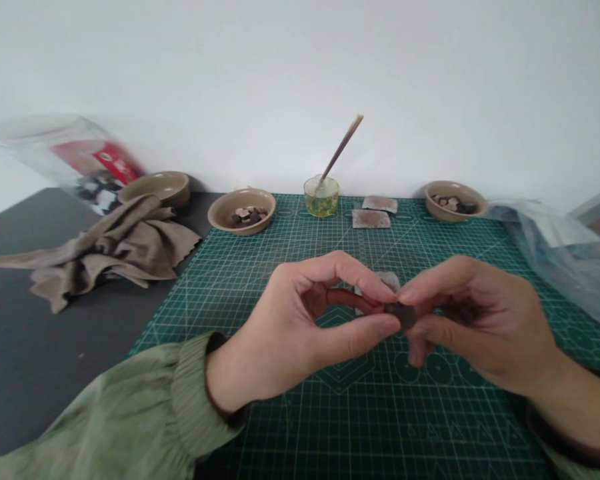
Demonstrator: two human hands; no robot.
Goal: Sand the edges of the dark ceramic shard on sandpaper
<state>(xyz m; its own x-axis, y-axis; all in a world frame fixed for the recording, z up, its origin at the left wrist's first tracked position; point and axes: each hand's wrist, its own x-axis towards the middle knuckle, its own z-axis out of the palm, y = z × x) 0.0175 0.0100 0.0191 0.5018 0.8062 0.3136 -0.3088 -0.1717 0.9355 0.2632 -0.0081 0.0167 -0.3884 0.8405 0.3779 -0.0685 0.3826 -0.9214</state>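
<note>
My left hand [300, 313] curls around a thin reddish-brown strip [347, 300], which lies between its fingers and thumb. The strip's far end reaches a small dark disc-like piece [403, 316], held between the fingertips of my right hand [475, 320] and close against my left thumb. Both hands are raised over a green cutting mat [360, 407]. Beneath them lies a small square of abrasive paper [387, 280], partly hidden. The material of the strip and disc cannot be told from here.
A tan bowl [220, 217] and another [433, 207] hold several dark and pinkish chips. Between them stand a glass jar [321, 197] with a stick and two abrasive squares [371, 219]. A third bowl [155, 189], crumpled brown cloth [115, 253] and plastic bags [555, 247] lie around the mat.
</note>
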